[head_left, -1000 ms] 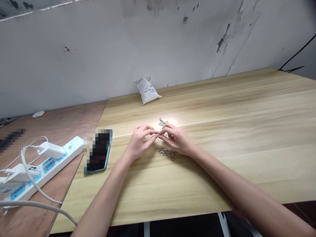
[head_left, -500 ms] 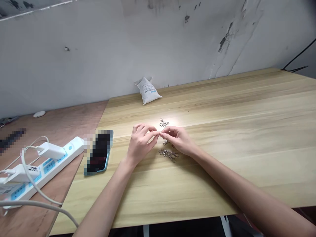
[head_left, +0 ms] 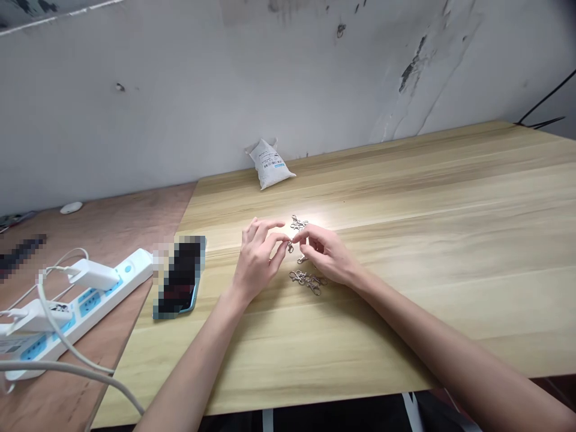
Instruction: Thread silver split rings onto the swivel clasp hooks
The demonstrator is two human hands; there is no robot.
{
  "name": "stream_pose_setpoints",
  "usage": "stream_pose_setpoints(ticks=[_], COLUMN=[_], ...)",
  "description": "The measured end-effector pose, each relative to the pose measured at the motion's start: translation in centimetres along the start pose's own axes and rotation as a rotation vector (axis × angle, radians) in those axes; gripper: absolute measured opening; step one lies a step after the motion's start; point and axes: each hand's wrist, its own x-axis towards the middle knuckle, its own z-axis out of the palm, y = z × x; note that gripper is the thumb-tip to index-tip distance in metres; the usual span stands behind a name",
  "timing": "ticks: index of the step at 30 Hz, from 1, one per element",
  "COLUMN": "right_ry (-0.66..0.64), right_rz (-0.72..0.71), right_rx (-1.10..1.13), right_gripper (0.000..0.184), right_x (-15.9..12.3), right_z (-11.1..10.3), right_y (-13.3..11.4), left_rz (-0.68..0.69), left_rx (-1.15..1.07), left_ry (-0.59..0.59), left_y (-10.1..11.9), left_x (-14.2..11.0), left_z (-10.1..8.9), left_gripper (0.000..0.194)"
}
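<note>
Between the thumb and index fingertip of my left hand [head_left: 258, 255] is a small silver lobster clasp [head_left: 290, 246], hanging just below the fingertips. My right hand [head_left: 327, 252] is close on its right, the index fingertip at or nearly touching the clasp's top. Its thumb tip sits a little apart from that finger, and the other fingers are curled. Nearer me on the table lies a pile of silver clasps [head_left: 308, 281]. Another small cluster of clasps [head_left: 297, 223] lies beyond my fingertips. One more clasp [head_left: 301, 260] is partly hidden under my right hand.
The wooden table [head_left: 427, 240] meets a stained grey wall. A white plastic parcel [head_left: 270, 167] leans near the wall. At left lie a phone [head_left: 183, 273] with a blue case and a white power strip [head_left: 90, 306] with plugged chargers and cables [head_left: 54, 324].
My right thumb has parted from the index finger, which stays near the left fingertips. The clasp now shows below my left pinch. The left hand's other fingers have spread slightly.
</note>
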Motion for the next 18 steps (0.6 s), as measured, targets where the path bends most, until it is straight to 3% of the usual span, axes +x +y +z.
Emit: stream_pose_setpoints(ticks=[4, 7, 11, 14, 18], right_ry=[-0.095, -0.093, -0.098, -0.005, 0.025], right_rz=[-0.006, -0.042, -0.132, -0.191, -0.292], right_rx=[0.059, 0.027, -0.212, -0.415, -0.55], right_gripper=[0.022, 0.027, 0.03, 0.026, 0.026], right_x=[0.1, 0.3, 0.5, 0.4, -0.1], right_z=[0.0, 0.1, -1.0, -1.8, -0.9], right_y=[-0.3, -0.2, 0.5, 0.6, -0.7], left_rz=[0.002, -0.018, -0.019, -0.043, -0.046], left_rx=[-0.009, -0.02, -0.01, -0.023, -0.033], left_ry=[0.007, -0.008, -0.051, -0.102, -0.24], left_y=[0.0, 0.1, 0.2, 0.1, 0.0], left_x=[0.0, 0.1, 0.1, 0.1, -0.2], left_z=[-0.1, -0.2, -0.2, 0.1, 0.6], left_gripper=[0.009, 0.009, 0.009, 0.01, 0.012])
